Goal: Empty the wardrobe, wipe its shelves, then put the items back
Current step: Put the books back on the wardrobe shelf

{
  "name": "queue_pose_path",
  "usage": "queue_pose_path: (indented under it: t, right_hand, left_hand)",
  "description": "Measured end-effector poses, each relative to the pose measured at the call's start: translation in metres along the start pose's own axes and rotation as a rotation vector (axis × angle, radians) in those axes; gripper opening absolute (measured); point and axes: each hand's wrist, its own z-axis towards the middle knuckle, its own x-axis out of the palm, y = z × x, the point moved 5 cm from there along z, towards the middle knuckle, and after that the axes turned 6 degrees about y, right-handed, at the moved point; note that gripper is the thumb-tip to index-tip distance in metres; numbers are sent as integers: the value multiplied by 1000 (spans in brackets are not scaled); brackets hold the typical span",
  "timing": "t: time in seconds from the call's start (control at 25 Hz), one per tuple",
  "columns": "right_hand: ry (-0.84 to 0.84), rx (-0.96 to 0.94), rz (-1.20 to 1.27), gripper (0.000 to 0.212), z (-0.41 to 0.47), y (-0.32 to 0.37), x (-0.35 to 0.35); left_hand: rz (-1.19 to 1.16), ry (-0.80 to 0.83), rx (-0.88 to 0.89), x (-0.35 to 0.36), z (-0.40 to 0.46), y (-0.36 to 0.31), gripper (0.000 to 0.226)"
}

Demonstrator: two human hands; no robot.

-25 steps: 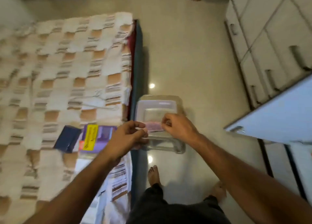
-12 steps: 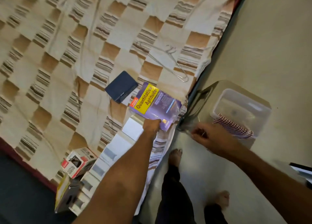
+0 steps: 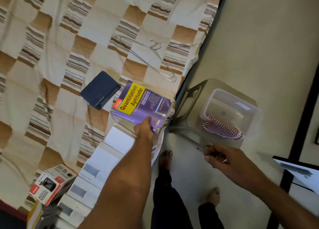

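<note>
A purple and yellow book [image 3: 141, 104] titled Quantitative Aptitude lies at the bed's edge on a stack of white boxes [image 3: 119, 140]. My left hand [image 3: 145, 128] grips its spine at the near side. A clear plastic container [image 3: 231, 106] stands on a beige stool [image 3: 195, 97] beside the bed. Over the container's near rim hangs a red-and-white checked cloth [image 3: 222, 127]. My right hand [image 3: 219, 158] has its fingers curled round the stool's near corner.
On the checked bedsheet [image 3: 51, 73] lie a dark blue book [image 3: 100, 90], wire hangers [image 3: 150, 59] and, nearer me, a red-and-white carton [image 3: 50, 183]. An open white wardrobe door [image 3: 300, 170] juts in at the right. My bare feet stand on the floor [image 3: 259, 38].
Both hands held the checked cloth at the container a second ago. The left hand has gone to the purple book and the right to the stool; the cloth now hangs on the container.
</note>
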Motion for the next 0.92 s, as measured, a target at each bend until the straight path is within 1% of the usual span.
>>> queue_pose_path:
  t: [0.04,0.12,0.24,0.32,0.36,0.44,0.48,0.56,0.64,0.72,0.84,0.92]
  right_hand:
    - [-2,6,6,6,-4,-1,-4]
    - [1,14,24,6,-8,0,-11]
    - [-43,-17,79,12,-15,4,-23]
    - [-84,-11,141,23,-21,4,-29]
    - [-86,13,195,35,-22,2,-28]
    - [-77,69,398,60,-35,-7,-26]
    - [-67,77,525,63,-42,-11,-24]
    - [-86,83,795,55,-64,-26,-25]
    - [-204,126,1023,59,-102,-60,-34]
    - [-352,155,1195,60,-147,-105,-43]
    - [-573,123,1393,57,-224,-175,-48]
    - [-709,106,1500,57,-265,-209,-49]
  left_hand:
    - [-60,26,41,3,-9,-8,31]
    - [-78,89,157,2,-37,-30,29]
    - [116,206,315,-12,-100,-55,31]
    - [240,383,354,-21,-154,-55,41]
    - [282,491,364,-24,-178,-51,48]
    - [359,688,360,-21,-235,-31,62]
    - [401,755,348,-16,-260,-19,67]
    - [496,889,339,0,-308,9,68]
    - [611,1026,354,25,-353,46,68]
    - [729,1117,380,51,-388,82,68]
    - [915,1246,423,89,-438,145,64]
    - [1027,1307,470,112,-465,184,60]
